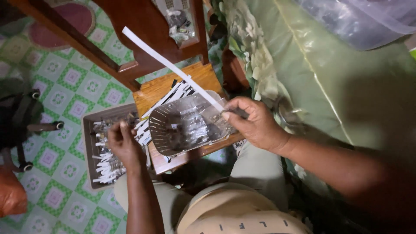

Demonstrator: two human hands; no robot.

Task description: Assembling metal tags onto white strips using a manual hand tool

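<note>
My right hand (253, 123) pinches the near end of a long white strip (171, 67) that slants up and left over a wooden stool (160, 89). Just below the hand lies a grey perforated plastic basket (173, 125) with small dark and shiny parts inside. My left hand (123, 145) reaches into a grey box (89, 143) on the floor, fingers down among several short white strips and small metal pieces; what it grips is hidden. More white and black strips (173, 93) lie fanned on the stool between box and basket.
A dark wooden chair frame (143, 30) stands behind the stool, with a bagged item (180, 21) on it. Green patterned floor tiles (65, 78) lie to the left, with a wheeled object (26, 121). A green plastic-covered surface (329, 73) fills the right.
</note>
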